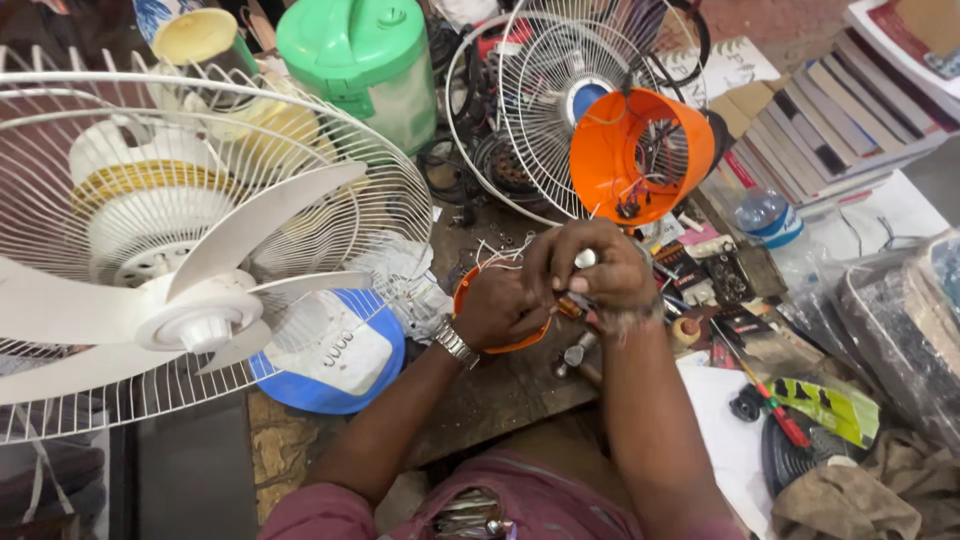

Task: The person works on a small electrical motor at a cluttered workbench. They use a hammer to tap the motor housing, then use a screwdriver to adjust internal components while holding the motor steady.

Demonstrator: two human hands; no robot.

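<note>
**A:** So we're mid-wiring here, I'd say. The small orange round part [500, 345] sits low between our hands at the middle of the surface [500, 400], mostly hidden, just its curved rim peeking out under the left hand [500, 305]. Thin white wires [497, 255] stick up from it.

**B:** Yeah, left hand is closed around that orange part, holding it steady. Right hand [600, 275] is curled tight on something small and metallic with a copper-coloured bit near the fingers; we can't tell exactly what. Looks like joining or stripping wire ends to us.

**A:** Next bit probably needs a fine pinch and a steady left grip, those wires look flimsy.

**B:** Just behind, the bigger orange housing [640, 155] lies tilted, open mouth toward us, wires inside, against a wire fan guard [560, 70]. Big white fan [190, 270] on the left, blue-and-white base [335, 360] beside it, books [840, 110] stacked far right.
</note>
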